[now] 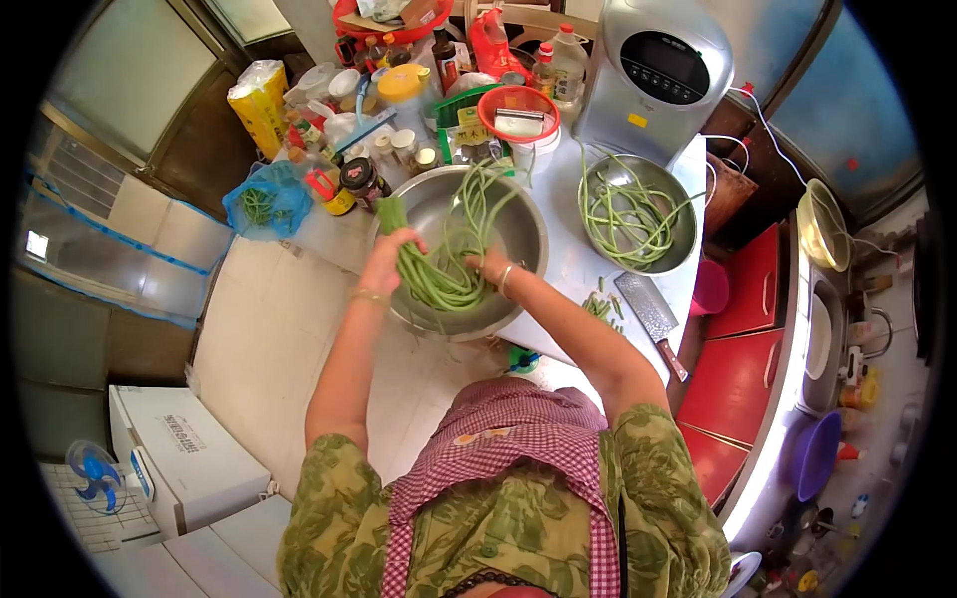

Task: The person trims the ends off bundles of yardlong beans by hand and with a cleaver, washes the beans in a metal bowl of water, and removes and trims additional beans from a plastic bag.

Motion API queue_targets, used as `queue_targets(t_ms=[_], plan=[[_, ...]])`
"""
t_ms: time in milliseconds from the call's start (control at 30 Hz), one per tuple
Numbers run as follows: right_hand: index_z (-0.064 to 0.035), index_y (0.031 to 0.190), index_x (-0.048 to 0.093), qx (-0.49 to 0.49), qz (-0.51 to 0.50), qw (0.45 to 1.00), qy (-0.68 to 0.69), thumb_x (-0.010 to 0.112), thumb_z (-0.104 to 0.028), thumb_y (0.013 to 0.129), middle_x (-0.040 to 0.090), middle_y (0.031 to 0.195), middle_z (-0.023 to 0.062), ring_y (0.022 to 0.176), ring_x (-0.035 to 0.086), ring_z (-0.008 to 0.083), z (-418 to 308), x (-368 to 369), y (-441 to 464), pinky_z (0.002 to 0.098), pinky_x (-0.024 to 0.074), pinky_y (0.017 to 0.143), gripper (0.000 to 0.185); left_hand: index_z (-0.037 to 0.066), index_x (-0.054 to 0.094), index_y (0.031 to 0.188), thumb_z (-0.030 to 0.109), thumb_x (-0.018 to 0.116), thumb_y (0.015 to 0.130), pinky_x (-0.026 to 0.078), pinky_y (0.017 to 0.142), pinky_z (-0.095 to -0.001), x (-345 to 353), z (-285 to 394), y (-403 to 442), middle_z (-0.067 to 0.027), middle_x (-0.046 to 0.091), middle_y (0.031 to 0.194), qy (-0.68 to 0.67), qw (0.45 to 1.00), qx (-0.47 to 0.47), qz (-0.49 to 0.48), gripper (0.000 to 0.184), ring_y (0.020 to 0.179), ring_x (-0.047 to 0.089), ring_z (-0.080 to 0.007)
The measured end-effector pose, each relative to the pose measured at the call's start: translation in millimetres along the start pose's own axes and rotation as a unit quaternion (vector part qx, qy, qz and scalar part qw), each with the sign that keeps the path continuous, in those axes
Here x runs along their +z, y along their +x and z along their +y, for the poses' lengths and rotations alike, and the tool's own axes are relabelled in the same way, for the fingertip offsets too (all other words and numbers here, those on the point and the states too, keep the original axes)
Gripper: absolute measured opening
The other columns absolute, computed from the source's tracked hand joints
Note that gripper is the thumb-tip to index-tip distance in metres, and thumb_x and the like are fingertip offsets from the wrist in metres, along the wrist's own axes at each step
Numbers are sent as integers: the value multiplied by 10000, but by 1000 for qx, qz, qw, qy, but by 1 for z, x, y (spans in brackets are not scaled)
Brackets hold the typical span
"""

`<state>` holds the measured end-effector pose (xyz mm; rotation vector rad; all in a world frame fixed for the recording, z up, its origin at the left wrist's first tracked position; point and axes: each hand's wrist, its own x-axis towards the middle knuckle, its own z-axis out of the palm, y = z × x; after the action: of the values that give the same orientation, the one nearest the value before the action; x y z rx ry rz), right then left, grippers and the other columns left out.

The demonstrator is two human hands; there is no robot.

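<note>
A bundle of long green beans (424, 269) hangs over a wide steel basin (533, 234). My left hand (384, 264) is wrapped round the bundle's upper end at the basin's left side. Inside the basin, my right hand (488, 267) is closed on some of the looser long beans, its fingertips partly hidden among them. More long beans lie coiled in a smaller metal bowl (653, 261) to the right. Short cut bean pieces (602, 307) lie on the table beside a cleaver (650, 311) with a wooden handle.
Jars, bottles and a red colander (518, 112) crowd the table's back. A blue plastic bag (267, 201) with greens sits at the left corner. A silver countertop appliance (653, 75) stands at the back right. Red cabinets (733, 374) and a sink are on the right.
</note>
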<state>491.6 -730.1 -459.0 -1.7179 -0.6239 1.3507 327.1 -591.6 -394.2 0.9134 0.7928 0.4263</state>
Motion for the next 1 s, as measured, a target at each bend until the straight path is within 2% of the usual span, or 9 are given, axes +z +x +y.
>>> queue_targets(t_ms=[100, 200, 233, 333, 500, 600, 733, 933, 1000], plan=[[12, 1222, 560, -41, 79, 965, -247, 570, -238, 853, 652, 1051, 249, 1030, 616, 396, 27, -6, -5, 430, 472, 925, 446, -21, 492, 1138, 180, 714, 794, 519, 789, -361, -31, -43, 65, -144, 636, 901, 124, 990, -53, -44, 456, 866, 632, -241], [22, 1272, 518, -52, 110, 951, -286, 582, -234, 837, 606, 1109, 304, 1079, 568, 445, 39, -19, -12, 422, 447, 964, 509, -87, 342, 1355, 313, 784, 731, 449, 969, -435, -44, -88, 109, -282, 515, 1257, 380, 907, 83, 163, 863, 1187, 533, -330], [27, 1295, 490, -51, 118, 945, -300, 589, -226, 829, 577, 1164, 305, 1112, 548, 442, 36, -21, -18, 423, 440, 975, 539, -68, 127, 1463, 461, 795, 700, 336, 1078, -472, -41, -79, 103, -305, 306, 1445, 464, 869, 44, 166, 1144, 1353, 353, -377], [39, 1355, 403, -77, 149, 931, -325, 608, -204, 811, 482, 1308, 306, 1203, 484, 436, 33, -26, -29, 426, 418, 1008, 630, -32, 126, 1481, 539, 758, 714, 330, 1070, -507, -20, -68, 65, -305, 290, 1450, 533, 802, 19, 269, 1146, 1341, 343, -412], [25, 1356, 347, -143, 286, 893, -317, 600, -122, 787, 415, 1353, 282, 1170, 486, 467, 51, -16, 4, 484, 425, 991, 640, 2, 28, 1508, 488, 730, 756, 351, 1043, -520, -11, -100, 32, -259, 282, 1448, 586, 782, -49, 206, 1138, 1319, 314, -417], [35, 1357, 347, -108, 268, 911, -295, 606, -133, 785, 442, 1335, 283, 1181, 488, 452, 44, -13, 21, 469, 409, 1018, 650, -10, 45, 1504, 406, 714, 790, 364, 1038, -488, -7, -131, 51, -231, 321, 1423, 610, 757, -20, 234, 1063, 1296, 330, -400], [43, 1325, 369, -130, 66, 916, -374, 623, -169, 789, 493, 1280, 293, 1193, 485, 434, 67, -13, 58, 447, 407, 1022, 630, 13, 71, 1511, 320, 681, 834, 370, 1020, -498, -9, -150, 74, -207, 361, 1387, 679, 689, 75, 240, 961, 1279, 355, -368], [-42, 1323, 435, -93, -11, 897, -432, 583, -130, 810, 504, 1291, 253, 1191, 499, 406, 15, -28, 17, 449, 457, 967, 541, 100, -29, 1527, 479, 765, 739, 341, 1025, -584, 8, -98, 37, -252, 264, 1472, 621, 749, -52, 227, 1181, 1350, 289, -421], [-73, 1328, 446, -143, 108, 892, -415, 577, -122, 816, 473, 1335, 232, 1178, 509, 399, 6, -41, 20, 449, 465, 958, 530, 69, -104, 1510, 526, 789, 693, 372, 1031, -530, -6, -97, 23, -353, 195, 1464, 619, 767, -48, 163, 1294, 1293, 363, -493]])
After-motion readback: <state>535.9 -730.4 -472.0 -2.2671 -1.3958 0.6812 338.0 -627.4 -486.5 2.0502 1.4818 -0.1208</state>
